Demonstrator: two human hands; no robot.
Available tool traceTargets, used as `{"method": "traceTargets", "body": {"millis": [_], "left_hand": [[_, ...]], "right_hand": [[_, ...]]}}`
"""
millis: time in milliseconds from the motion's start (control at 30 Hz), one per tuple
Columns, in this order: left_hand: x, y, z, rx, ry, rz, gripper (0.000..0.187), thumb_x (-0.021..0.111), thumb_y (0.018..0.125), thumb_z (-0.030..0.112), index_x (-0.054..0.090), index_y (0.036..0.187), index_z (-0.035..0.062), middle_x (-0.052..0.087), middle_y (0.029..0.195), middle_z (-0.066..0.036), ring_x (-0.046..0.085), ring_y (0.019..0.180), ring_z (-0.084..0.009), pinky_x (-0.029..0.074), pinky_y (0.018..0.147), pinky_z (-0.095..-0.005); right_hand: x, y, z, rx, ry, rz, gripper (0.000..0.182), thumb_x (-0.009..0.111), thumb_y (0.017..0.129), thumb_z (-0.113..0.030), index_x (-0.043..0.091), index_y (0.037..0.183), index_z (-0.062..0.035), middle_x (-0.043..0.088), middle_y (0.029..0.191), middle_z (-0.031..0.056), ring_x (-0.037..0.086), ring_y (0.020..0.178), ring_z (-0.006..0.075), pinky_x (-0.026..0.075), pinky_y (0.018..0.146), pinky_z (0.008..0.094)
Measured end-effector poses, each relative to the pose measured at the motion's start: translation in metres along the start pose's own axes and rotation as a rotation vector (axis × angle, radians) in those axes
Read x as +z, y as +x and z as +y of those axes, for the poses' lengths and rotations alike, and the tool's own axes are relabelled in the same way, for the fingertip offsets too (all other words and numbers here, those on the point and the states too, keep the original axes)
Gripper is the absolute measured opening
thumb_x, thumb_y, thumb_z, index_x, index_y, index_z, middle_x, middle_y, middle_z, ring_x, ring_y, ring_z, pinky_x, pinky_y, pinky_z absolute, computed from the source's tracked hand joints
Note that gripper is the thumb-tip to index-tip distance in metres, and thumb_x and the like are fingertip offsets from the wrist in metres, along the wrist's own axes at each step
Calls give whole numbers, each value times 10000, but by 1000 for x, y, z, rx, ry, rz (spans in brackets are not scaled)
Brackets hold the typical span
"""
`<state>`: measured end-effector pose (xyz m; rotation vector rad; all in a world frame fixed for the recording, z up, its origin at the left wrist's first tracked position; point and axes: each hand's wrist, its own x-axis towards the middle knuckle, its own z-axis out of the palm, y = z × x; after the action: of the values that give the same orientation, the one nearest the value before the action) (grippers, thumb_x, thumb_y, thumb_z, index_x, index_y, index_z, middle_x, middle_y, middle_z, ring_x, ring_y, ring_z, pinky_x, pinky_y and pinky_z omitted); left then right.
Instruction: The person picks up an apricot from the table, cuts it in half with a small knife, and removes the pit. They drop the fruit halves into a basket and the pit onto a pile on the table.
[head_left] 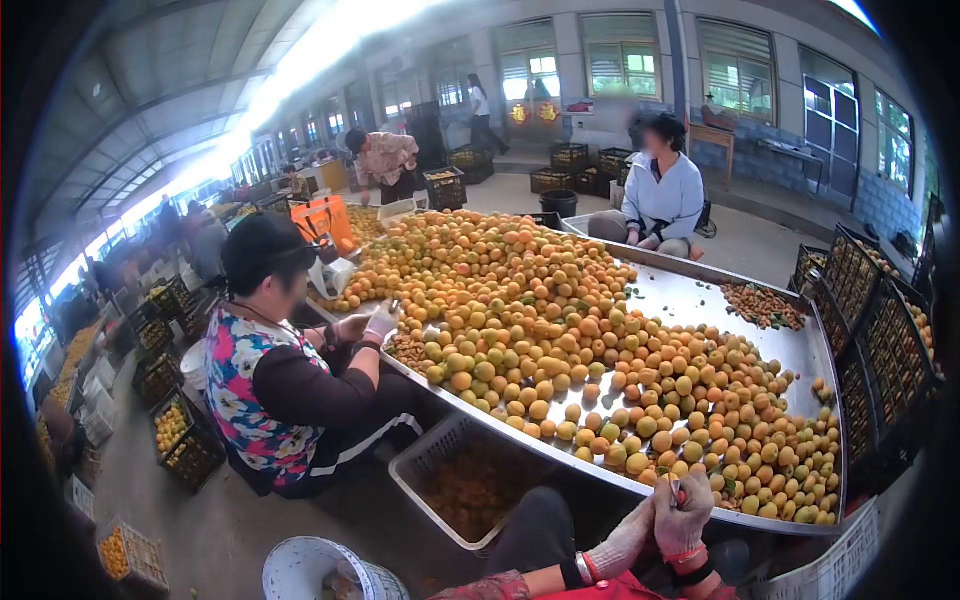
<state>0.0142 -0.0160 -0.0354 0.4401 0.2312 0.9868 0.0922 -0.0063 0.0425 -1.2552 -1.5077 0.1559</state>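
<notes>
Both my hands wear pale knit gloves and meet at the near edge of the metal table (740, 262). My right hand (688, 522) is closed around a small tool with a red part (680, 494); its working end is too small to make out. My left hand (622, 543) is closed and pressed against the right one, and whatever it holds is hidden. Just beyond my hands lie many loose yellow-orange apricots (700, 400), spread over the tabletop and heaped higher toward the far left.
A co-worker in a floral vest (262, 385) sits at the left; another in a white jacket (662, 195) sits across. A grey crate (420, 465) and a white bucket (330, 570) stand near my legs. Stacked black crates (895, 345) line the right. Small brown pieces (765, 305) lie heaped on the table.
</notes>
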Motion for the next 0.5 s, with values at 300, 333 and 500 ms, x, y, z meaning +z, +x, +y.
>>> {"method": "traceTargets", "body": {"millis": [300, 333, 500], "left_hand": [[-27, 16, -11, 0, 57, 145, 380, 401, 1048, 300, 501, 1305, 40, 556, 1222, -52, 534, 1128, -137, 424, 1022, -287], [-28, 15, -17, -26, 0, 110, 378, 404, 1046, 301, 502, 1302, 41, 556, 1220, -52, 535, 1126, -136, 424, 1021, -287], [-20, 12, -20, -115, -107, 49, 368, 420, 1041, 304, 508, 1290, 48, 555, 1213, -50, 536, 1118, -133, 427, 1015, -288]], "right_hand": [[-5, 15, -35, -280, -12, 29, 249, 715, 657, 20, 474, 643, -41, 470, 657, 113, 473, 598, 306, 335, 526, 386], [-6, 15, -37, -294, -26, 23, 248, 718, 647, 19, 479, 648, -44, 474, 662, 113, 476, 601, 309, 340, 527, 387], [-14, 15, -46, -428, -114, 24, 217, 700, 642, -14, 491, 661, -70, 488, 678, 107, 488, 608, 308, 363, 533, 405]]}}
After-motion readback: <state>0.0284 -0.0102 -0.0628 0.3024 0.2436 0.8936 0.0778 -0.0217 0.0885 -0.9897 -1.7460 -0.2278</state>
